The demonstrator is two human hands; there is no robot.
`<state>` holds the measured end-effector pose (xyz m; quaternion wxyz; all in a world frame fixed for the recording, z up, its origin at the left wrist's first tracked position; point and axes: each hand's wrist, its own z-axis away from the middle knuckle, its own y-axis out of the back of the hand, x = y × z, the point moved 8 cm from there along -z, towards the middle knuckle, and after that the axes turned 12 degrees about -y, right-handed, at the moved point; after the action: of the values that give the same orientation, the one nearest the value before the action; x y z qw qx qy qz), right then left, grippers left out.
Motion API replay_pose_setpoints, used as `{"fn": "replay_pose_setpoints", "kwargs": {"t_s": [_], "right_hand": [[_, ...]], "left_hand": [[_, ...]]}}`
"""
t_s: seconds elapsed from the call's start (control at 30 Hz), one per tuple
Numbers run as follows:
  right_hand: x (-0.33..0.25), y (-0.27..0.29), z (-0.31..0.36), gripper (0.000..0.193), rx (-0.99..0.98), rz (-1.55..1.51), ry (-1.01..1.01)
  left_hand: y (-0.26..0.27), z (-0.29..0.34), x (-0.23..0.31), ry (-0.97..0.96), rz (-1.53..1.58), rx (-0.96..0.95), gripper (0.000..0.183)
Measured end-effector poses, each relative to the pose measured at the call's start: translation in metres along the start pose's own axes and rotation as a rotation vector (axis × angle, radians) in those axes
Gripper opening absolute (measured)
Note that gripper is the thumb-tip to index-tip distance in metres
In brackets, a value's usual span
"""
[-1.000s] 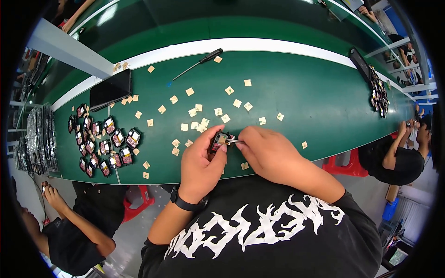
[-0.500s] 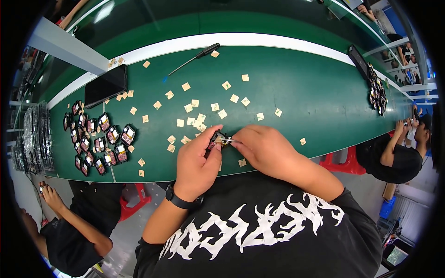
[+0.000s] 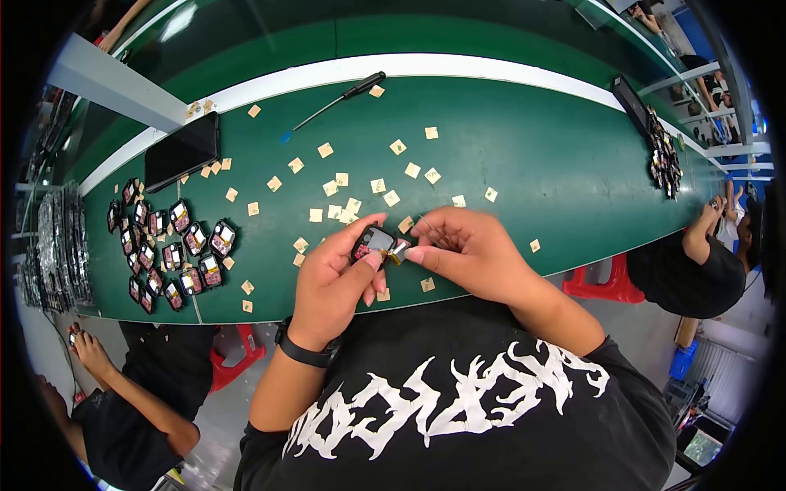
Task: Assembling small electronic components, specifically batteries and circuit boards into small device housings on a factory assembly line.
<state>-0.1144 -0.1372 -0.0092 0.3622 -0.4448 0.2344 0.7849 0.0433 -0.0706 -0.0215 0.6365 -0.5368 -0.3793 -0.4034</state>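
Gripping the small black rounded-square plastic housing (image 3: 376, 238), the left hand (image 3: 332, 274) has thumb and fingers clamped on its left side, over the green table (image 3: 508, 147). The small silver, yellow-edged piece (image 3: 399, 251) sits at the housing's right — between it and the right hand (image 3: 471, 252), the nearer one, its thumb and finger pinched on that piece; its long axis is too small to tell.

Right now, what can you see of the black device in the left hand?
The black device is a small, plastic-looking case with rounded corners, showing a grey panel and reddish parts. It is tilted in the left hand, above the green table. At its right side, the right hand appears to pinch a silver and yellow piece; whether that is attached is unclear.
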Motion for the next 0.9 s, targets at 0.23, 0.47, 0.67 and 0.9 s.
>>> {"fn": "replay_pose_setpoints", "kwargs": {"t_s": [0.23,0.47,0.67,0.9], "right_hand": [[0.007,-0.012,-0.004,0.011,-0.041,-0.111,-0.23],[0.006,-0.015,-0.007,0.01,-0.043,-0.084,-0.258],[-0.006,-0.009,-0.005,0.014,-0.019,-0.109,-0.161],[-0.027,-0.004,0.001,0.013,0.143,0.175,0.042]], "left_hand": [[0.001,0.003,-0.001,-0.032,-0.173,0.075,0.042],[0.002,0.002,0.002,-0.073,-0.178,0.082,0.041],[-0.003,0.001,0.005,-0.165,-0.279,0.065,0.041],[-0.004,0.0,0.009,-0.204,-0.327,0.049,0.039]]}}
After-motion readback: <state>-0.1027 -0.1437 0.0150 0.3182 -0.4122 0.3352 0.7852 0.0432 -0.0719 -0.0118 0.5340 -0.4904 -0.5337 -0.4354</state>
